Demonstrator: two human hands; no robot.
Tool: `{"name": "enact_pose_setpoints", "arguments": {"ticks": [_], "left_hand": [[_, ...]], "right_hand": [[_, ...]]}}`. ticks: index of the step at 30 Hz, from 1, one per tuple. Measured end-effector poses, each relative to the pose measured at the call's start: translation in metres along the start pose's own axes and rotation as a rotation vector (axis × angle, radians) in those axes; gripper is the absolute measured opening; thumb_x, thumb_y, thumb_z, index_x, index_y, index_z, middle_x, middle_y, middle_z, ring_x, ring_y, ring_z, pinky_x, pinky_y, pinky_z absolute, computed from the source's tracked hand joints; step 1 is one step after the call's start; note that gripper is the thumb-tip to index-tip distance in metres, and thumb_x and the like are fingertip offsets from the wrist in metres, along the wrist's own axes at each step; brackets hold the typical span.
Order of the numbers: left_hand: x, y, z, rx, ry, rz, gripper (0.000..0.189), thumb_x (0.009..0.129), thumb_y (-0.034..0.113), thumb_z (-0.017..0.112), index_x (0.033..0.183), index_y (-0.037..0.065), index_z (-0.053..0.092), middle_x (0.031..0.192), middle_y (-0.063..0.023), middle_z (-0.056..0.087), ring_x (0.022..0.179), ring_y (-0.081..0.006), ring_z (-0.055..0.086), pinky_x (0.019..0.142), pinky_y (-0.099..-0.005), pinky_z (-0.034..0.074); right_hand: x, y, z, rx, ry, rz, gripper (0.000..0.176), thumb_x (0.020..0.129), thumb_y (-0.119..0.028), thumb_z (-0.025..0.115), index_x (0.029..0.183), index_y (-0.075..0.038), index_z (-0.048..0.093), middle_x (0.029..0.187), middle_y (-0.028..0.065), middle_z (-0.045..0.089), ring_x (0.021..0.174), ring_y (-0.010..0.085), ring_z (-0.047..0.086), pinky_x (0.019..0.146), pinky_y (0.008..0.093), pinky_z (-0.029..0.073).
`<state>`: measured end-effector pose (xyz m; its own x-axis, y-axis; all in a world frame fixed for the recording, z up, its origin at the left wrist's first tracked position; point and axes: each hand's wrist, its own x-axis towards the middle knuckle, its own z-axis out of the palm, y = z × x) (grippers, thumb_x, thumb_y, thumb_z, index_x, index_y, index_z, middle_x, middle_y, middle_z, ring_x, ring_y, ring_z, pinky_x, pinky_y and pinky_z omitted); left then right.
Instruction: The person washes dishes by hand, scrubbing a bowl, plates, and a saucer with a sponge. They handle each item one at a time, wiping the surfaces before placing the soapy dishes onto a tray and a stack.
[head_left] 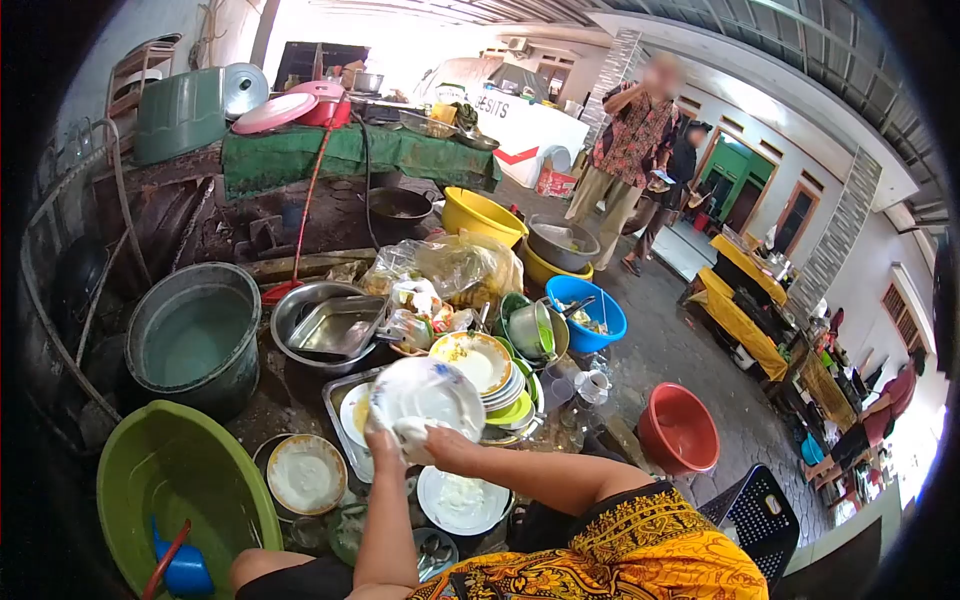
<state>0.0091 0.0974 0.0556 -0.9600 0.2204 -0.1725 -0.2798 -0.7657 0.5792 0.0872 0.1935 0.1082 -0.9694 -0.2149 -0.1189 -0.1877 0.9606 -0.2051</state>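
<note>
A white plate with blue flower marks [430, 390] is tilted up in front of me, gripped at its near edge by my left hand [383, 450]. My right hand [448, 450] is closed at the same edge on a white sudsy lump [412, 432]; its exact kind I cannot tell. Just behind stands a stack of used plates [478, 362], the top one orange-rimmed. Below my hands lies a white plate with suds [462, 498]. An orange-rimmed soapy plate [306, 474] sits to the left. Spoons rest in a small bowl [435, 550] near my knees.
At left are a green tub [180, 480] holding a blue dipper [187, 570], and a dark bucket of water [195, 335]. Metal pans [330, 325], a blue basin of scraps [587, 312] and a red basin [678, 428] surround the dishes. Two people [640, 130] stand behind; another person bends at far right.
</note>
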Motion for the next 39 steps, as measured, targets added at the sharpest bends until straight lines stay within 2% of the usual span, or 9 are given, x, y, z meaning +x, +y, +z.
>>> {"name": "enact_pose_setpoints", "arguments": {"ticks": [5,10,11,16,24,27,29,35,39], "left_hand": [[0.013,0.019,-0.011,-0.062,-0.127,-0.006,0.037,0.09,0.026,0.038,0.117,0.002,0.045,0.111,-0.0103,0.053,0.097,-0.0207,0.054,0.083,-0.0331,0.045],[0.002,-0.012,0.001,0.093,-0.177,0.072,0.031,0.09,0.02,0.038,0.114,0.002,0.047,0.109,-0.0081,0.053,0.093,-0.0167,0.055,0.079,-0.03,0.046],[0.004,-0.014,0.009,0.081,-0.186,0.086,0.031,0.09,0.02,0.038,0.114,0.002,0.047,0.109,-0.0081,0.053,0.093,-0.0167,0.055,0.079,-0.03,0.046],[0.008,-0.013,-0.01,-0.005,-0.131,-0.027,0.034,0.09,0.025,0.038,0.114,0.003,0.048,0.109,-0.0089,0.054,0.092,-0.0199,0.056,0.076,-0.0324,0.048],[0.001,-0.008,-0.009,-0.041,-0.171,-0.106,0.043,0.09,0.034,0.038,0.119,0.003,0.043,0.115,-0.0094,0.051,0.103,-0.0219,0.05,0.088,-0.0346,0.041],[-0.005,-0.023,0.008,-0.033,-0.211,-0.093,0.045,0.09,0.039,0.037,0.118,0.005,0.044,0.112,-0.0075,0.053,0.098,-0.0198,0.053,0.085,-0.0322,0.043],[-0.014,-0.022,0.014,0.086,-0.129,-0.094,0.041,0.091,0.035,0.036,0.117,0.004,0.044,0.111,-0.0087,0.052,0.099,-0.0204,0.052,0.084,-0.033,0.044],[0.019,-0.013,-0.018,-0.095,-0.04,-0.128,0.047,0.088,0.042,0.038,0.114,0.004,0.048,0.108,-0.0089,0.055,0.091,-0.0229,0.057,0.074,-0.0351,0.049],[0.045,-0.032,-0.044,-0.002,0.07,-0.05,0.048,0.088,0.04,0.037,0.12,0.005,0.043,0.115,-0.0101,0.051,0.1,-0.0264,0.053,0.083,-0.0385,0.045]], "right_hand": [[0.001,0.026,-0.031,-0.235,0.141,0.199,0.045,0.072,-0.005,0.051,0.113,-0.022,0.046,0.091,0.0164,0.056,0.08,0.0283,0.058,0.06,0.0375,0.049],[0.009,0.048,-0.025,-0.248,0.065,0.33,0.026,0.074,-0.011,0.049,0.096,-0.002,0.058,0.084,0.0181,0.058,0.075,0.03,0.059,0.06,0.0388,0.049],[0.006,0.046,-0.003,-0.451,0.44,0.071,0.022,0.074,-0.014,0.049,0.079,0.003,0.061,0.08,0.0192,0.059,0.071,0.0317,0.06,0.068,0.0414,0.047],[-0.003,-0.008,-0.017,-0.189,-0.134,0.029,0.025,0.075,-0.021,0.051,0.086,-0.001,0.061,0.082,0.0196,0.059,0.078,0.0305,0.059,0.076,0.0407,0.044],[0.011,0.08,-0.024,0.01,0.338,0.354,0.029,0.072,-0.028,0.057,0.09,-0.005,0.059,0.091,0.017,0.058,0.083,0.0327,0.056,0.072,0.0402,0.044],[0.013,0.073,-0.008,-0.457,0.247,-0.028,0.032,0.071,-0.026,0.057,0.089,0.0,0.058,0.092,0.0194,0.057,0.083,0.0363,0.055,0.075,0.0404,0.044],[0.013,0.026,-0.01,-0.035,0.011,0.202,0.032,0.071,-0.025,0.054,0.086,0.003,0.057,0.089,0.0229,0.056,0.082,0.0381,0.054,0.077,0.0417,0.042],[0.003,0.002,-0.002,-0.019,-0.067,-0.017,0.027,0.075,-0.025,0.054,0.075,0.002,0.058,0.072,0.0237,0.056,0.071,0.0362,0.056,0.065,0.0422,0.045],[-0.005,-0.012,-0.04,0.538,0.294,0.164,0.027,0.078,-0.028,0.055,0.085,-0.003,0.061,0.08,0.0215,0.06,0.072,0.037,0.057,0.066,0.0412,0.045]]}}
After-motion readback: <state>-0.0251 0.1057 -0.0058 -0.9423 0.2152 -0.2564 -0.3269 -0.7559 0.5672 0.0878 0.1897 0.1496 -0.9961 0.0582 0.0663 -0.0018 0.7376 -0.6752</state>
